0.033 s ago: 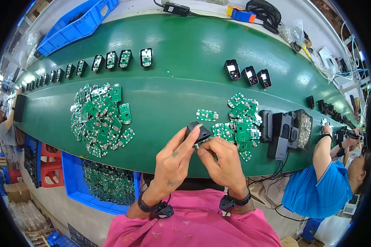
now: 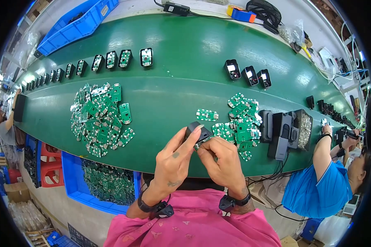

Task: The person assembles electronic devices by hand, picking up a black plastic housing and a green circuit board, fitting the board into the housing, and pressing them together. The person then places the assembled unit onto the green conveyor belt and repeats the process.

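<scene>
My left hand (image 2: 172,162) is closed round a small black plastic housing (image 2: 203,132), thumb and fingers along its sides. The housing is tilted, its outer face upward. At its near edge my right hand (image 2: 223,161) is closed, thumb and bent forefinger pinched together. A bit of green and silver, like a circuit board edge, shows by those fingertips. What exactly the right fingers grip is mostly hidden. Just beyond the hands lies a single green circuit board (image 2: 207,115), with a heap of boards (image 2: 245,127) to the right.
A larger board heap (image 2: 99,117) lies left. Filled black housings (image 2: 146,57) form a row behind it; three more (image 2: 250,76) stand back right. Black devices (image 2: 280,133) and a bin of small metal parts (image 2: 304,129) sit right, near a co-worker in blue (image 2: 317,189). A blue crate (image 2: 74,185) stands below.
</scene>
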